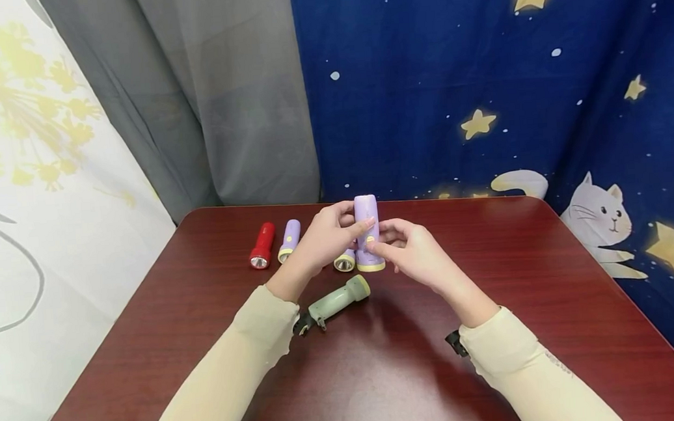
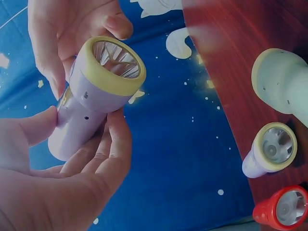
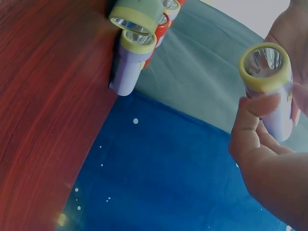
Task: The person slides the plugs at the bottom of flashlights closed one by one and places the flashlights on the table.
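Upright in front of me, a purple flashlight with a yellow rim points its lens downward. My left hand grips its body, thumb across the front and fingers behind, as the left wrist view also shows. My right hand has its thumb on the yellow switch, with its other fingers curled at the flashlight's right side. Just behind it lies a second purple flashlight, partly covered by my left hand and the held one. A green flashlight lies nearer me, close to my left wrist.
A red flashlight and a smaller purple flashlight lie left of my hands on the dark red wooden table. Grey and blue starry curtains hang behind its far edge. A white patterned cloth is at left.
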### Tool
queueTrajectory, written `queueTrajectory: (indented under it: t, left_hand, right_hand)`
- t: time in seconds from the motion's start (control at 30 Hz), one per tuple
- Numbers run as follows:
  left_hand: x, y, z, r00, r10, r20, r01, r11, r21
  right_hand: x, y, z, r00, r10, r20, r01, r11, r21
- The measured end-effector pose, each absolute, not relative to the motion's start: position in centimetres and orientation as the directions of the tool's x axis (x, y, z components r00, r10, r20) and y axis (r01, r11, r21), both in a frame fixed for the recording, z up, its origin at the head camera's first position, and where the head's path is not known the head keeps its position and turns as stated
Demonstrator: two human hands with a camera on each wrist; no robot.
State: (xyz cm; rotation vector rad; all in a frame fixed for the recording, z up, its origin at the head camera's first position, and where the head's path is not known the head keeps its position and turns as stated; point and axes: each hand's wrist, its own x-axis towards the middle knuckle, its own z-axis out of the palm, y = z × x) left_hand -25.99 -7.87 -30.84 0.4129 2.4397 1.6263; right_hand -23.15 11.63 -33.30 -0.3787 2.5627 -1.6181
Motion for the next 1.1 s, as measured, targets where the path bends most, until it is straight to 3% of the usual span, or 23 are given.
queueTrajectory:
  t: [0.27, 0.43, 0.67, 0.9, 1.1]
  left_hand:
    - [-25.4, -7.3, -31.0, -0.942, 0.335, 0.005, 0.156, 0.426, 0.891]
    - [-25.5, -7.5, -31.1, -0.934, 0.355, -0.025, 0.166, 0.498, 0.851]
    - [-25.6, -8.4, -32.1, -0.935, 0.354, 0.005, 0.297, 0.779, 0.552]
    - [-25.0, -8.9, -34.8, -0.904, 0.354, -0.241, 0.292, 0.921, 0.26]
    - [-24.5, -8.6, -35.9, -0.895, 0.313, -0.319, 0.274, 0.948, 0.161]
  right_hand:
    - [-22.7, 11.6, -33.1, -0.978, -0.189, 0.089, -0.182, 0.561, -0.807]
    - [-23.1, 11.6, -33.5, -0.983, -0.179, 0.041, -0.141, 0.59, -0.795]
    - [-25.9, 11.9, -35.2, -0.989, -0.148, -0.006, -0.09, 0.632, -0.77]
    - [-29.2, 11.5, -36.6, -0.989, -0.13, -0.066, -0.042, 0.69, -0.723]
    - [-31.0, 10.5, -37.7, -0.987, -0.108, -0.117, 0.003, 0.722, -0.692]
